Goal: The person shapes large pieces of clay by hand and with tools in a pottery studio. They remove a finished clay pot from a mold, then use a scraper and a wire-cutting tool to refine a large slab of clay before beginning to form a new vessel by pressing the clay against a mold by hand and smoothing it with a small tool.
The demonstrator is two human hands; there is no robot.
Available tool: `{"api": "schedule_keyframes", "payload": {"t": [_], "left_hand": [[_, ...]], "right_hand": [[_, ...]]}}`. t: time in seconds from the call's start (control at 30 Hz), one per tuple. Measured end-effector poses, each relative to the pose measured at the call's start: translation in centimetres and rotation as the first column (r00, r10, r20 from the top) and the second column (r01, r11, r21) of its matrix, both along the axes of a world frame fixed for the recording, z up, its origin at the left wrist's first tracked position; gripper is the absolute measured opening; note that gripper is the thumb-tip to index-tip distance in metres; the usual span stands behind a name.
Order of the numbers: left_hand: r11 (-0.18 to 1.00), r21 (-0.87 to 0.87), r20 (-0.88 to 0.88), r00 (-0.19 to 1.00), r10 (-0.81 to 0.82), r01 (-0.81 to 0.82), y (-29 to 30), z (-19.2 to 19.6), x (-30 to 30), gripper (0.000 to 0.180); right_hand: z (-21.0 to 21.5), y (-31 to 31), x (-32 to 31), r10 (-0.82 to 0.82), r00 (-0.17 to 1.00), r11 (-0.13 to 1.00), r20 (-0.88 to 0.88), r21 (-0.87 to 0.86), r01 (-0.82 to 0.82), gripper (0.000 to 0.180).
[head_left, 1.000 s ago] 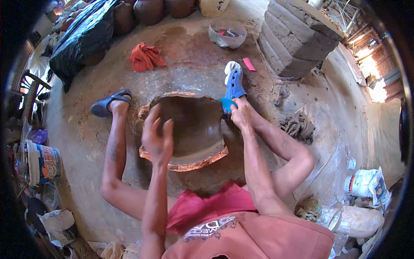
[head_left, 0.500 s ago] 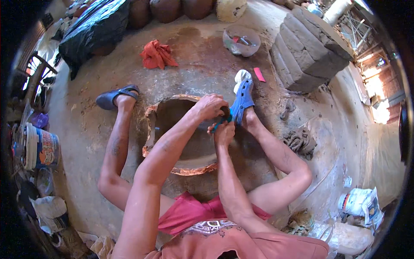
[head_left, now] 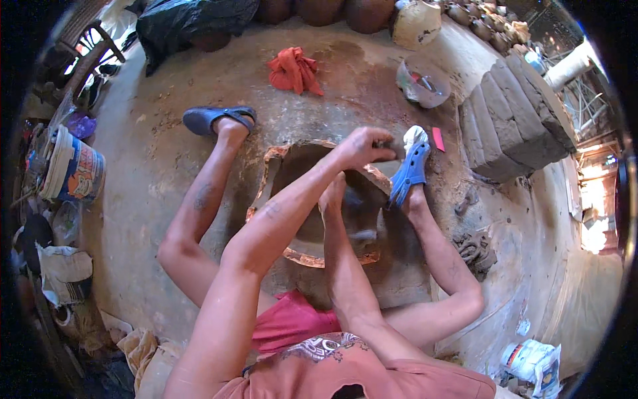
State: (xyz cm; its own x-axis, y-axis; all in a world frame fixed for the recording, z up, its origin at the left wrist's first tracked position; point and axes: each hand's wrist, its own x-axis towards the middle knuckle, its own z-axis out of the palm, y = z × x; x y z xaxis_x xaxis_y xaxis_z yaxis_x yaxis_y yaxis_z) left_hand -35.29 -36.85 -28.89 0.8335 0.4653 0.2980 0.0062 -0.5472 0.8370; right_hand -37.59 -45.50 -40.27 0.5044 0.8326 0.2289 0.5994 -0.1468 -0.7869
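A large round clay vessel (head_left: 307, 258) lies between my legs, with a rough, chipped orange rim and a dark hollow inside. Over its far right rim is my left hand (head_left: 362, 147), slightly blurred, its fingers curled around a small dark lump (head_left: 383, 142). Lower down, my right hand (head_left: 332, 191) reaches over the vessel's hollow, beneath my left wrist. My left forearm partly covers it, and its fingers do not show clearly. Faint blurred light streaks show within the hollow near that hand.
My feet in blue clogs (head_left: 409, 171) flank the vessel. Beyond lie a crumpled orange cloth (head_left: 294, 71) and a clear bowl (head_left: 423, 81) with small items. Grey clay blocks (head_left: 515, 120) are stacked at right. A bucket (head_left: 74, 166) stands left; dark round pots (head_left: 319, 14) line the back.
My hands were together by the right rim with a teal item between them. They have parted: the left has risen outward, the right has moved over the hollow. The teal item no longer shows.
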Motion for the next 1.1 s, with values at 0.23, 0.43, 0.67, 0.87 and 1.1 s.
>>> {"api": "schedule_keyframes", "payload": {"t": [0.23, 0.43, 0.67, 0.87, 1.1], "left_hand": [[0.688, -0.724, 0.452, 0.726, 0.518, -0.04, 2.7, 6.2, -8.7, 0.039], [0.423, -0.901, 0.423, 0.398, 0.814, 0.092, 5.1, 2.9, -21.6, 0.039], [0.318, -0.948, 0.29, 0.387, 0.875, -0.01, 3.9, -4.5, -24.7, 0.057], [0.496, -0.137, -0.199, 0.514, 0.834, -0.858, 1.3, -4.2, -22.4, 0.077], [0.376, -0.926, 0.306, 0.511, 0.803, -0.037, -3.0, -1.1, -27.8, 0.041]], "right_hand": [[6.8, 0.2, -1.9, 0.009, 0.837, 0.963, -0.548, -0.22, -0.155, 0.019], [7.4, 0.2, -4.5, -0.018, 0.698, 0.961, -0.716, -0.205, -0.185, 0.019], [4.7, 1.1, -8.7, -0.129, 0.879, 0.978, -0.459, -0.207, 0.035, 0.024], [7.8, 1.5, -10.9, 0.061, 0.929, 0.989, -0.365, -0.104, -0.106, 0.026], [16.2, -3.1, -7.8, 0.31, 0.915, 0.945, -0.258, -0.025, -0.327, 0.019]]}}
